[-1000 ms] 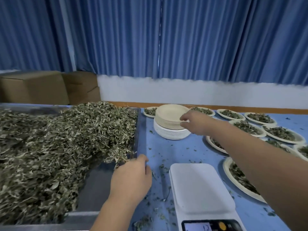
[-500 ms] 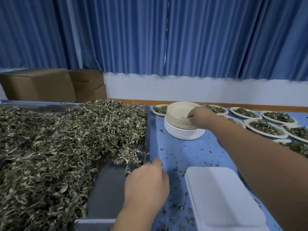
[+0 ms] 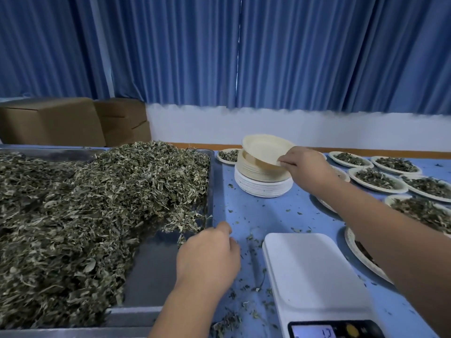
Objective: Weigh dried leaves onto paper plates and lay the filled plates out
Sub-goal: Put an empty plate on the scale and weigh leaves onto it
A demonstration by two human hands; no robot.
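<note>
A big heap of dried leaves point(image 3: 92, 215) fills a metal tray point(image 3: 151, 272) on the left. My right hand point(image 3: 305, 167) pinches the near rim of one empty paper plate point(image 3: 266, 147), lifted and tilted above the plate stack point(image 3: 262, 181). My left hand point(image 3: 207, 257) hovers loosely curled over the tray's right edge near the leaves; whether it holds any leaves is hidden. A white kitchen scale point(image 3: 314, 276) with nothing on its platform sits at the front, its display point(image 3: 324, 334) lit.
Several leaf-filled plates point(image 3: 375, 179) lie in rows on the blue table point(image 3: 263, 215) at the right, one point(image 3: 361, 254) partly under my forearm. Leaf crumbs are scattered between tray and scale. Cardboard boxes point(image 3: 53, 123) and blue curtains stand behind.
My right hand has gripped the top plate and raised it off the stack. My left hand stayed by the tray edge. The view shifted slightly.
</note>
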